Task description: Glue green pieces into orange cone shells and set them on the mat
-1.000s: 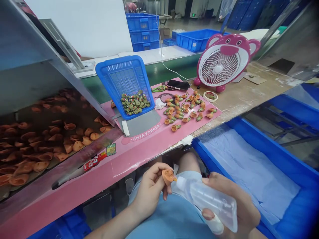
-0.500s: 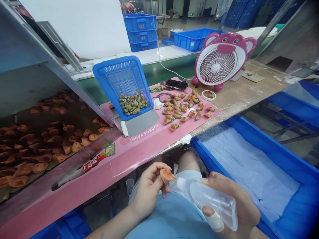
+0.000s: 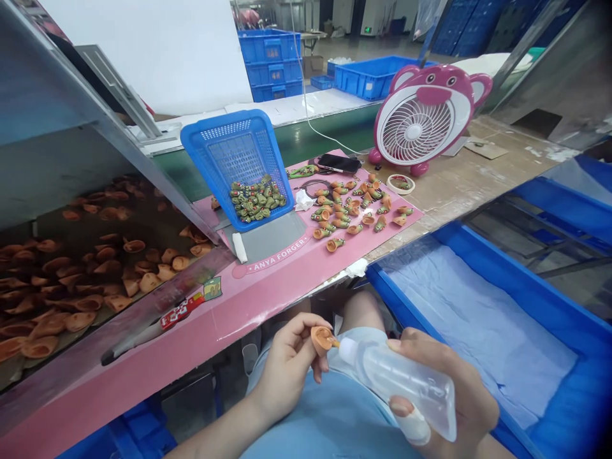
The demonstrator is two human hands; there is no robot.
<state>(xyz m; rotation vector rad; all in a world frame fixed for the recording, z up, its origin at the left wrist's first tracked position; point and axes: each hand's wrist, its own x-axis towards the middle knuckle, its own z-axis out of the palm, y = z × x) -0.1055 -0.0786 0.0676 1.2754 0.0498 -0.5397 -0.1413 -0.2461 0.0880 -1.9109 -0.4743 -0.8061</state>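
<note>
Between the thumb and fingers of my left hand is a small orange hollow cup-shaped piece, its opening facing up and to the right. My right hand is wrapped round a translucent squeeze bottle, tilted so its narrow nozzle meets the rim of the orange piece. One finger of that hand has a white wrapping. Both hands are above my lap, in front of the table edge. On the pink mat lie several orange-and-green pieces.
A blue basket holding several green pieces leans at the mat's back. More orange pieces lie in a bin at left. A pink bear-shaped fan, a phone, a tape roll and a marker are on the table. A large blue crate stands at right.
Almost nothing differs. The orange piece and the bottle's nozzle sit slightly lower and further right in view, still touching; the table scene has shifted a little with the camera.
</note>
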